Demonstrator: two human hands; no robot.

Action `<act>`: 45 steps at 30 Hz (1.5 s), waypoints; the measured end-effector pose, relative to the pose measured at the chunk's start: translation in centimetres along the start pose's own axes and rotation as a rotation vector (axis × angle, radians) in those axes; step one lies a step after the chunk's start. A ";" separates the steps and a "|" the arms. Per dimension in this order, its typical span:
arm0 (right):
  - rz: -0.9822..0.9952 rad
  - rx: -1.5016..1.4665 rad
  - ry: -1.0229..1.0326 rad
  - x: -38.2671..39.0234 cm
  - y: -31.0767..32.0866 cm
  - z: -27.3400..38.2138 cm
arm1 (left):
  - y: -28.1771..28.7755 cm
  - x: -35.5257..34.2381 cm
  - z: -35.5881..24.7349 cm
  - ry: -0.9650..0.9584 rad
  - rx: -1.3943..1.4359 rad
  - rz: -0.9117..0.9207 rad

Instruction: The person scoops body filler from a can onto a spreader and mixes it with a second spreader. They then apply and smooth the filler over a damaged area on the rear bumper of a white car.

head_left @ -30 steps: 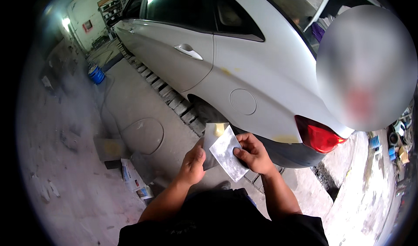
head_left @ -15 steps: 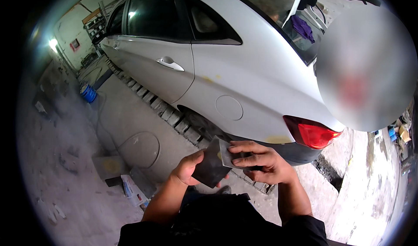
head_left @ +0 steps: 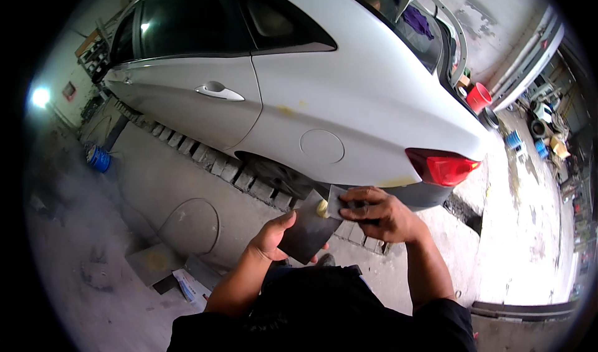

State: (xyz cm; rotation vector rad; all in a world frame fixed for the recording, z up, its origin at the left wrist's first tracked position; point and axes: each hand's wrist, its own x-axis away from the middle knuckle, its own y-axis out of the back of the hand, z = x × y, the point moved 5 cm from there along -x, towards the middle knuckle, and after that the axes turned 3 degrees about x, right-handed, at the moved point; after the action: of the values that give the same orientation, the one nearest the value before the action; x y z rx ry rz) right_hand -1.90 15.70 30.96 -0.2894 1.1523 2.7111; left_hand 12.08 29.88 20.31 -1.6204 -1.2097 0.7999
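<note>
My left hand grips a dark flat plate tilted in front of my body, thumb on its face and fingertips showing below. A dab of yellow putty sits near the plate's upper right edge. My right hand is closed on a small grey putty spreader, its edge close beside the dab; whether it touches I cannot tell. Beyond my hands stands a silver car with a red taillight. Yellow patches show above its rear bumper and on its rear side panel.
A brick-edged strip runs along the floor beneath the car's side. Left of me are a blue bucket, a looped hose and a flat board. Beyond the car's rear stands a red bucket, with clutter at the far right.
My right hand has drawn the spreader slightly up and right, exposing more of the putty on the plate. The view has shifted, and a big blurred shape at right is gone.
</note>
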 end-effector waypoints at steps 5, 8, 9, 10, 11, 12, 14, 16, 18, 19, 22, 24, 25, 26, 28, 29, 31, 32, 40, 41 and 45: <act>-0.288 0.317 -0.243 -0.4 -0.2 -1.4 | 0.3 0.4 -3.9 -0.129 -0.032 -0.008; -0.551 0.427 -0.283 -1.0 -1.9 1.5 | 0.6 0.5 -5.7 -0.235 -0.137 -0.125; -0.565 0.461 -0.235 -1.7 -3.0 2.5 | 0.5 0.3 -6.0 -0.253 -0.139 -0.145; -0.569 0.460 -0.214 -2.4 -3.9 3.5 | 0.6 0.1 -6.1 -0.271 -0.141 -0.164; -0.584 0.489 -0.242 -2.9 -4.6 4.1 | 0.9 -0.1 -6.1 -0.273 -0.174 -0.174; -0.601 0.515 -0.265 -3.3 -5.1 4.5 | 0.7 -0.4 -6.2 -0.286 -0.188 -0.165; -0.636 0.567 -0.304 -3.6 -6.0 4.6 | 0.2 -1.0 -6.4 -0.315 -0.218 -0.150; -0.647 0.591 -0.323 -3.5 -6.2 4.3 | 0.4 -1.9 -6.2 -0.293 -0.252 -0.107; -0.651 0.583 -0.339 -3.5 -6.0 4.5 | 0.2 -2.8 -5.9 -0.302 -0.251 -0.126; -0.653 0.578 -0.345 -3.3 -5.9 4.5 | 0.5 -3.2 -5.5 -0.285 -0.268 -0.073; -0.683 0.608 -0.370 -1.8 -5.8 3.1 | -0.8 -5.5 -4.3 -0.267 -0.268 -0.090; -0.689 0.607 -0.407 -1.0 -5.7 2.2 | -1.1 -7.0 -3.7 -0.213 -0.326 -0.061; -0.698 0.606 -0.422 -0.5 -5.5 1.7 | -1.2 -7.8 -3.3 -0.184 -0.355 -0.046; -0.709 0.604 -0.444 0.4 -5.3 1.2 | -1.0 -8.6 -3.0 -0.175 -0.417 -0.051; -0.738 0.576 -0.473 2.2 -4.8 -0.1 | -0.1 -10.2 -2.5 -0.153 -0.542 -0.053; -0.755 0.562 -0.482 3.0 -4.4 -0.6 | 0.2 -10.6 -2.8 -0.218 -0.652 -0.084; -0.826 0.419 -0.500 5.3 -3.9 -2.5 | 0.1 -12.0 -3.8 -0.309 -0.863 -0.032; -0.863 0.348 -0.501 6.4 -3.8 -3.4 | -0.4 -12.3 -4.5 -0.324 -0.942 -0.079; -1.274 0.179 -0.868 15.7 -6.4 -13.7 | 2.2 -15.7 -0.3 0.039 -0.599 -0.231; -1.301 0.181 -0.921 16.3 -6.5 -14.7 | 3.0 -15.6 0.1 0.111 -0.600 -0.234; -1.378 0.250 -1.025 17.0 -7.7 -19.6 | 7.5 -15.6 0.5 0.321 -0.583 -0.273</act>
State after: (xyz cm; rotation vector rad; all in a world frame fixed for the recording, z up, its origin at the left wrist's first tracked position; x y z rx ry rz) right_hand -14.37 8.27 8.13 0.2646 0.5394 1.1511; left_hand 9.58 14.55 12.66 -1.8888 -1.4617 -0.0041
